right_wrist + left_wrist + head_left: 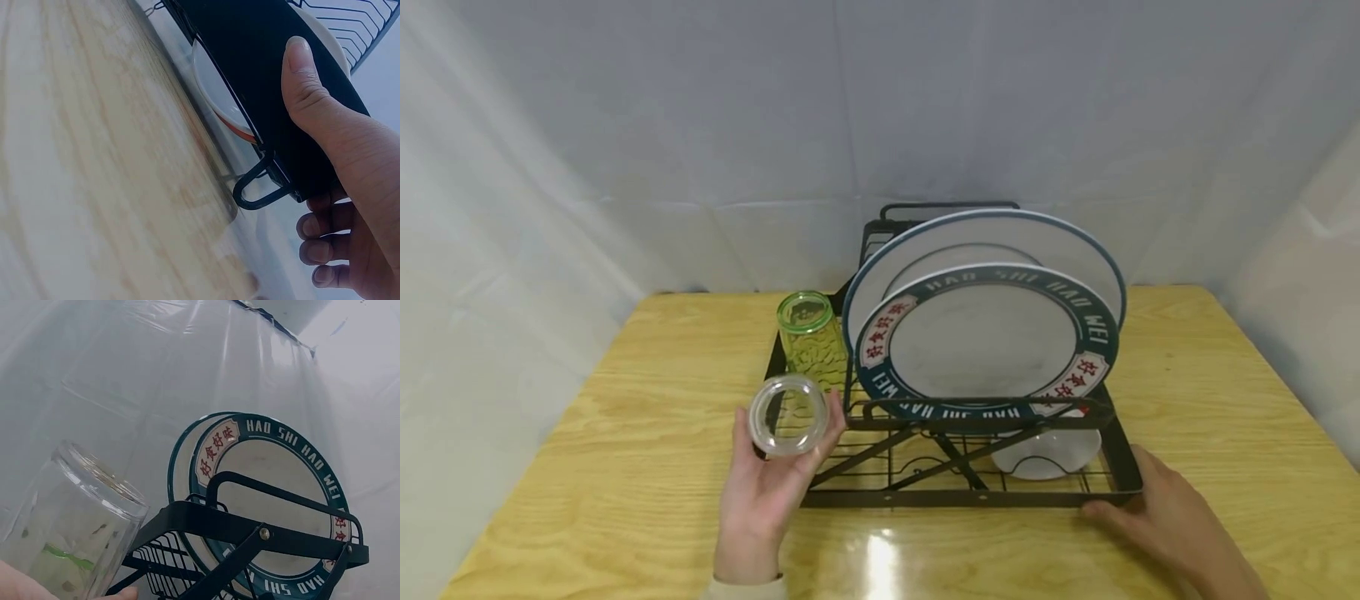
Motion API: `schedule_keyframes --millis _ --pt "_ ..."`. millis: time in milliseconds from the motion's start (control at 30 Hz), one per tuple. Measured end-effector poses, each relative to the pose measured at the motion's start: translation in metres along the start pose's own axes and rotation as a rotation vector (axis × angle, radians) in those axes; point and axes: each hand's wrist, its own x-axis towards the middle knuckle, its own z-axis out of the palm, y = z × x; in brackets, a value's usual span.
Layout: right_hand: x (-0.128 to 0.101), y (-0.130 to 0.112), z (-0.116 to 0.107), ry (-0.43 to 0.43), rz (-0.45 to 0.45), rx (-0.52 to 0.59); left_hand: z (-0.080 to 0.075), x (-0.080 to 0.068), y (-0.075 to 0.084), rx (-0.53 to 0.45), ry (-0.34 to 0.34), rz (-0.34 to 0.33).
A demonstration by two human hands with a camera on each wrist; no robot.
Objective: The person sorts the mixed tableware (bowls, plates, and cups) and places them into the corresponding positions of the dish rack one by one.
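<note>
left hand [760,492]: nearest the camera on the left, fingers curled round a clear glass [787,414] and holding it with its mouth turned toward the camera; the left wrist view shows the same glass [75,531] against the palm.
right hand [1157,512]: nearest on the right, gripping the near right corner of the rack [970,497]; in the right wrist view the thumb [300,72] lies flat on the rack's black side bar [281,94] while the other fingers [322,250] curl below it.
clear glass: in the left hand, just at the rack's near left corner, above the table [625,467]; whether it touches the rack I cannot tell.
rack: black wire, between the two hands, standing on the table and reaching back from them.
bowl [1048,454]: white, lying low in the rack's floor, just beyond and left of the right hand; the right wrist view shows it [219,94] under the side bar.
green glass [811,337]: just behind the clear glass, beyond the left hand, at the rack's left edge, mouth up.
lettered plate [988,342]: upright on edge in the rack, beyond both hands, dark rim with white letters and red characters.
big plate [985,242]: upright right behind the lettered plate, farther from the hands, blue-edged.
table: yellow wood grain, under both hands, glossy at the near edge.
sheet [700,108]: pale plastic backdrop, farthest from the hands.
</note>
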Motion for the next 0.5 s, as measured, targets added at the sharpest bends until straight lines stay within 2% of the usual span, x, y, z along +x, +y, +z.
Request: schedule_keyframes --millis 167,500 --pt "-0.0011 -0.0007 0.0004 -0.001 0.003 0.004 -0.0021 0.0028 0.0020 -0.012 -0.017 -0.006" --pt "0.0004 0.0007 0.0009 0.007 -0.018 -0.016 0.0007 0.0061 -0.0018 -0.043 0.061 0.084"
